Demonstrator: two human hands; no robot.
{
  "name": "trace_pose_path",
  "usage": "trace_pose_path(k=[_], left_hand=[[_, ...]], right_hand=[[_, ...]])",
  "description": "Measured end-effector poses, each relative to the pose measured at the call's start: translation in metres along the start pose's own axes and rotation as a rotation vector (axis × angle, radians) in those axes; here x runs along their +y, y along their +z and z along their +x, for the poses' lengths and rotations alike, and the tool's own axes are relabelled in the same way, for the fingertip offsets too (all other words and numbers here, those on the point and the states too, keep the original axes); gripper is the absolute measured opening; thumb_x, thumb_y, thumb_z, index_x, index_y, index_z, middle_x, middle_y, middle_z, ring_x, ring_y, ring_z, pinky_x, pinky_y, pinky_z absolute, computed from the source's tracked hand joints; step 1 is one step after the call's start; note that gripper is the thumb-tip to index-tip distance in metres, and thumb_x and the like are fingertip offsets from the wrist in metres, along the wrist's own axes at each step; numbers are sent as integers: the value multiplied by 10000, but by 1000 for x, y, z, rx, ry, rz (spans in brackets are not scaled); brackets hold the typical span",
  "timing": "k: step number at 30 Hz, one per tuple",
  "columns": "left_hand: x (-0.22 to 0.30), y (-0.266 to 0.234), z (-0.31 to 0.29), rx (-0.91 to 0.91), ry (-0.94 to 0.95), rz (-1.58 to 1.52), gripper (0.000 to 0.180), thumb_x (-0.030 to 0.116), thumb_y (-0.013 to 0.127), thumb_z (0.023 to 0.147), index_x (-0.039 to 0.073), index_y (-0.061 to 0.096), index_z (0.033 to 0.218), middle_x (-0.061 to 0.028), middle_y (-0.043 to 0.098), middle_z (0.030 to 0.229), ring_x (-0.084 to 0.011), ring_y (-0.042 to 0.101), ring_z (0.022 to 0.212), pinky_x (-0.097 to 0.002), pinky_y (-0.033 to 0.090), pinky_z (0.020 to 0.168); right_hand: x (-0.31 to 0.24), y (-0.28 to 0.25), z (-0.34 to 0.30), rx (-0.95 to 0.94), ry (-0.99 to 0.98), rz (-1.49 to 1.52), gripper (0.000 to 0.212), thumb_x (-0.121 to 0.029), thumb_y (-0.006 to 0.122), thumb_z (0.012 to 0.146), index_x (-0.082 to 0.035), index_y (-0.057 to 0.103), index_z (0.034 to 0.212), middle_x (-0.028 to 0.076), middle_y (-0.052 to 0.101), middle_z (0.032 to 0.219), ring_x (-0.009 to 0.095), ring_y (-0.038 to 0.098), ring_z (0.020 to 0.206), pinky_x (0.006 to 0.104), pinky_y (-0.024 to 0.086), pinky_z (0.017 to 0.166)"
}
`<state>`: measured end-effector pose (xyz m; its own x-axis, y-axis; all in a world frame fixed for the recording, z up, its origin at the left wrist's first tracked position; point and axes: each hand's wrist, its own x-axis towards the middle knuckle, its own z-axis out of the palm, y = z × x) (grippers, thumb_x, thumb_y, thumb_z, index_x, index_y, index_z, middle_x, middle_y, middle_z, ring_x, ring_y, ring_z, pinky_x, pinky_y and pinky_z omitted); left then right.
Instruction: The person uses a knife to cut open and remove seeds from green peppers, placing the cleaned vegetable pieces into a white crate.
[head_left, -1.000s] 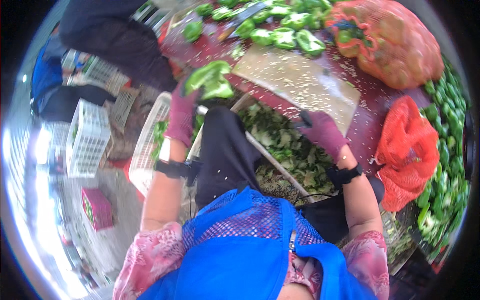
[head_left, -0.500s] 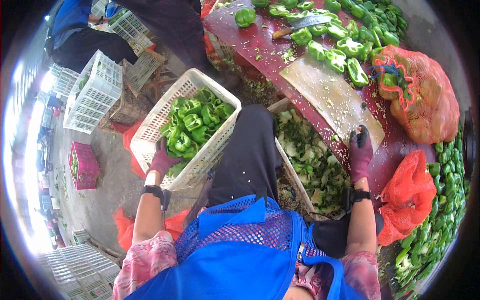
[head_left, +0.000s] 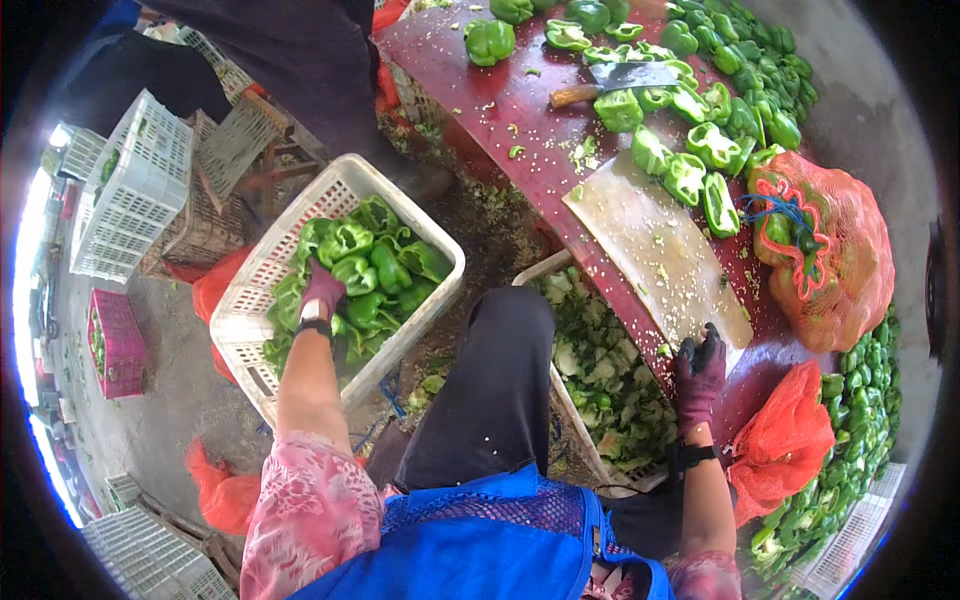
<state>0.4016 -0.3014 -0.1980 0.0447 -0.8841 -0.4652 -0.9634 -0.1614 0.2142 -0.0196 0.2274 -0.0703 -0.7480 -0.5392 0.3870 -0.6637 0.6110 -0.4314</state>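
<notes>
My left hand (head_left: 323, 290), in a dark pink glove, reaches down among halved green peppers (head_left: 375, 265) in a white plastic crate (head_left: 235, 318). Its fingers are mostly hidden by the glove's back and the peppers. My right hand (head_left: 700, 372), gloved with dark fingertips, rests at the near corner of a pale cutting board (head_left: 650, 245). Its fingers are apart, and nothing shows in them. The board lies on a dark red table (head_left: 500, 130). Beyond it, a wooden-handled knife (head_left: 630, 76) lies beside cut pepper halves (head_left: 712, 146).
A crate of pepper scraps (head_left: 605, 370) stands beneath the table's edge. On the right are a full orange mesh sack (head_left: 840, 255), an empty-looking red mesh bag (head_left: 785, 440) and a pile of peppers (head_left: 850, 430). White crates (head_left: 130, 190) and a pink crate (head_left: 118, 345) stand left.
My left hand has moved from the crate's near rim inward onto the peppers. My right hand stays at the board's corner. The whole view has shifted slightly.
</notes>
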Motion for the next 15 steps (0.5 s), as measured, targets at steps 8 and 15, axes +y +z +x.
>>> trace_pose_path(k=[8, 15], left_hand=[[87, 44, -38, -209, 458, -499, 1141, 237, 784, 696, 95, 0, 1513, -245, 352, 1459, -340, 383, 1334, -359, 342, 1094], [5, -6, -143, -355, 593, 698, 828, 583, 548, 842, 153, 264, 1491, -183, 236, 1530, -418, 301, 1358, -510, 294, 1098]], right_hand=[[9, -7, 1, -72, 79, -141, 330, -158, 600, 866, -19, 530, 1158, 183, 567, 1005, 353, 565, 923, 410, 460, 831], [-10, -11, 6, -59, 35, -149, 363, -173, 585, 871, -5, 526, 1188, 182, 578, 1007, 356, 573, 937, 409, 469, 821]])
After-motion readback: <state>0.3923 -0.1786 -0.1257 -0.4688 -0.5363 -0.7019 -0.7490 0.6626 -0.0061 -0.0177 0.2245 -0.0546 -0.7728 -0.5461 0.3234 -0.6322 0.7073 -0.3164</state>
